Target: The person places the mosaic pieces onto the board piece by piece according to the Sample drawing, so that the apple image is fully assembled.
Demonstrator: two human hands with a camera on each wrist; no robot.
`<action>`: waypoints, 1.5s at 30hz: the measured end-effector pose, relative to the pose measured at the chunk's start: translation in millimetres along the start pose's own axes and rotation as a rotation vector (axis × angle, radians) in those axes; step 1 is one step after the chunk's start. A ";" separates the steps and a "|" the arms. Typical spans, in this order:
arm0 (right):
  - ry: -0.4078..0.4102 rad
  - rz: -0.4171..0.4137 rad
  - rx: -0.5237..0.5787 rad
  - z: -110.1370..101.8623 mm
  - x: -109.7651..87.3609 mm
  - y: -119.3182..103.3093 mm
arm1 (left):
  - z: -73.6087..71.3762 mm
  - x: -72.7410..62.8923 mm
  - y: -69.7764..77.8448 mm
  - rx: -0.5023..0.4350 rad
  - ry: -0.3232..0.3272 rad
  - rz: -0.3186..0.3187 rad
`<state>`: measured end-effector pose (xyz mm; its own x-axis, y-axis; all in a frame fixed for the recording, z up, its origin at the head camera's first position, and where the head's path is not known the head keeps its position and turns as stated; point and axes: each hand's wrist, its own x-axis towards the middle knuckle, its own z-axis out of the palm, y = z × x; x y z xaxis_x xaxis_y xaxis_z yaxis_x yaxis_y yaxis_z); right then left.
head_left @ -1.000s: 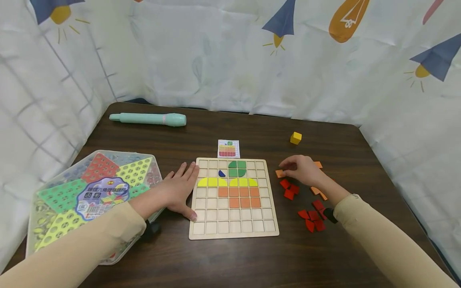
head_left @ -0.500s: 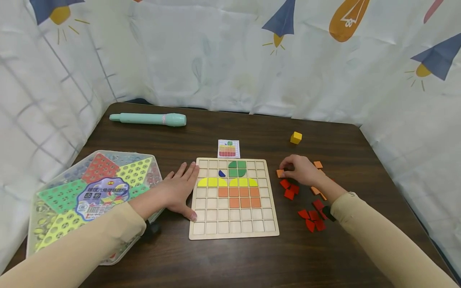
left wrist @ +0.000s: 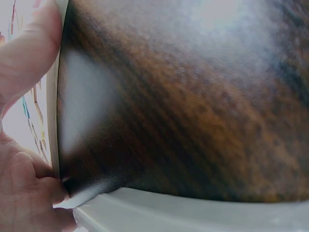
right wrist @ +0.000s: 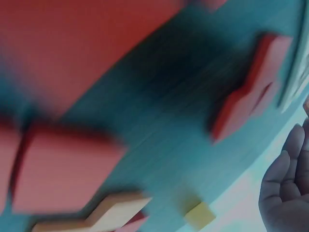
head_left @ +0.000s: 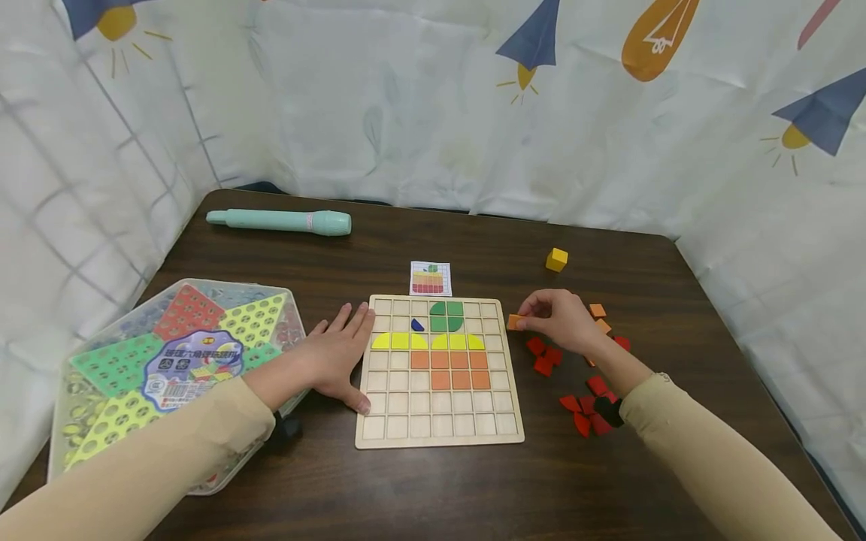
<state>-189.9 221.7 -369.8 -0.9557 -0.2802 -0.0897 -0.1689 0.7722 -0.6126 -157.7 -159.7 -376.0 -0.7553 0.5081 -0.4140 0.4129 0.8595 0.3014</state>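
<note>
A wooden grid board [head_left: 399, 427] lies mid-table. Set in it are green pieces [head_left: 446, 317], a small dark blue piece [head_left: 417, 325], yellow rounded pieces [head_left: 399, 341] and orange squares [head_left: 450, 370]. My left hand [head_left: 333, 359] rests spread along the board's left edge, thumb at its lower left side. Just off the board's right edge, my right hand [head_left: 560, 319] pinches an orange square tile [head_left: 515, 322] between thumb and fingers. In the right wrist view, only part of the right hand [right wrist: 289, 181] shows at the right edge.
A printed picture card [head_left: 430, 279] lies behind the board. Red pieces [head_left: 544, 356] and orange pieces [head_left: 598, 309] are scattered at right, with a yellow cube [head_left: 557, 260] farther back. A clear box [head_left: 192, 376] fills the left side; a mint-green tube [head_left: 280, 222] lies behind it.
My right hand has moved left toward the board and carries the orange tile off the table spot where it lay. My left hand has stayed in place.
</note>
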 end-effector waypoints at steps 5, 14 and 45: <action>-0.037 -0.019 0.131 19.5 -0.3 -29.4 | 1.1 0.3 -1.5 0.006 -0.010 -0.018; -0.185 -0.075 0.127 59.8 0.3 -81.4 | -0.7 2.7 -1.3 0.010 -0.018 -0.019; -0.180 -0.260 -0.199 95.4 -7.1 -116.0 | -3.2 0.2 1.0 0.016 -0.012 -0.022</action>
<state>-140.6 79.8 -373.1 -0.8202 -0.5635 -0.0993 -0.4606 0.7531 -0.4697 -159.1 -159.0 -373.0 -0.7580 0.4896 -0.4310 0.4044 0.8712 0.2784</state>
